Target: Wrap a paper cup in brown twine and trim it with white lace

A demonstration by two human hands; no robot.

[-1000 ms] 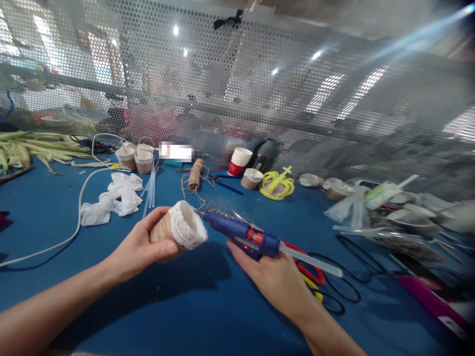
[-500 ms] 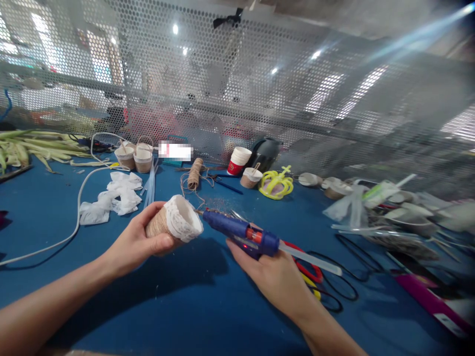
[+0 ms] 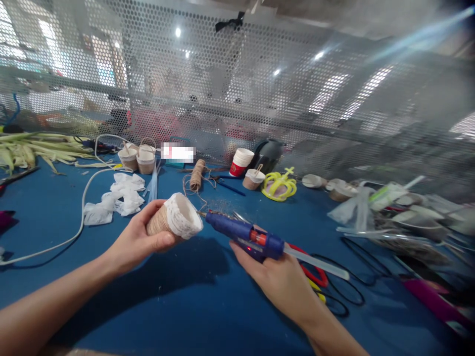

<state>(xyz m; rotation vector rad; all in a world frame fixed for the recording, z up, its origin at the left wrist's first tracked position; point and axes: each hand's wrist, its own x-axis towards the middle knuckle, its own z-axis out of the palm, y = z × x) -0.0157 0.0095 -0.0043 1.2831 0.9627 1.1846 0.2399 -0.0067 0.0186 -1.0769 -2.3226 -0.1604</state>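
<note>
Tilted on its side, a paper cup [image 3: 181,217] wrapped in twine, with a white lace band round its rim, is gripped by my left hand [image 3: 143,242]. Its mouth faces right. My right hand [image 3: 282,282] is wrapped round a blue hot glue gun [image 3: 241,232], whose red light is lit. A clear glue stick [image 3: 319,262] juts from the gun's back end. The nozzle is at the cup's rim; whether it touches I cannot tell. Red and yellow handles [image 3: 315,277] lie partly hidden behind my right hand.
White lace [image 3: 115,198] and clear glue sticks [image 3: 153,183] lie behind my left hand. Farther back are twine-wrapped cups [image 3: 146,162], a twine roll [image 3: 197,175], stacked paper cups [image 3: 241,162] and a yellow crown-shaped piece [image 3: 279,185]. Plastic bags [image 3: 356,210] crowd the right; a white cord [image 3: 82,212] crosses the left.
The view has shifted slightly, so the background sits a little farther right. Both hands keep their holds, and the glue gun's nozzle stays close to the cup's rim.
</note>
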